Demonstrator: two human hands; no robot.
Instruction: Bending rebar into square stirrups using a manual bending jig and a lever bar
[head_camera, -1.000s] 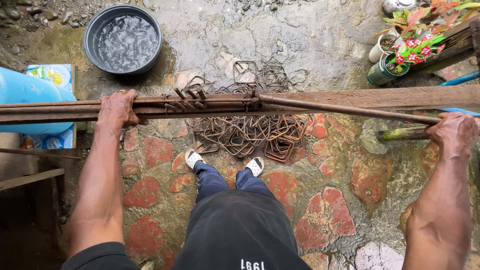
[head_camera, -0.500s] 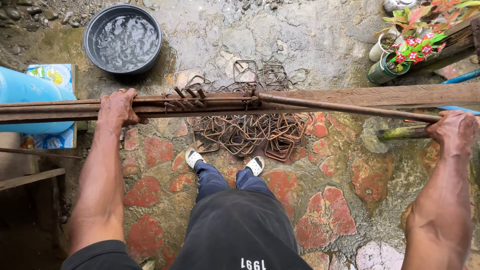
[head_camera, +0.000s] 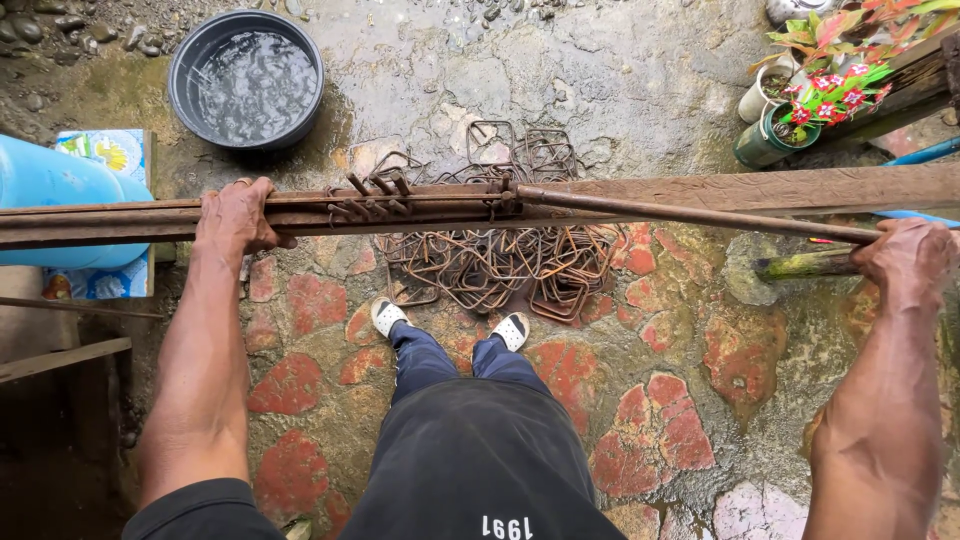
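Note:
I stand over a long wooden beam (head_camera: 760, 188) that runs across the view at waist height. My left hand (head_camera: 235, 215) presses down on several rusty steel rods (head_camera: 100, 218) lying along the beam's left part. A rusty bending lever bar (head_camera: 690, 213) slants from the beam's middle to the right, and my right hand (head_camera: 905, 262) grips its far end. Bent rod ends (head_camera: 375, 186) stick up at the jig in the middle. A heap of bent square rusty stirrups (head_camera: 500, 265) lies on the ground below the beam.
A dark round basin of water (head_camera: 247, 78) sits at the top left. A blue barrel (head_camera: 55, 190) lies at the left edge. Potted plants with red flowers (head_camera: 815, 100) stand at the top right. My feet in white sandals (head_camera: 450, 325) rest on wet red and grey stone paving.
My right hand with the lever bar end has shifted slightly; my left hand stays pressed on the rods. Little else differs.

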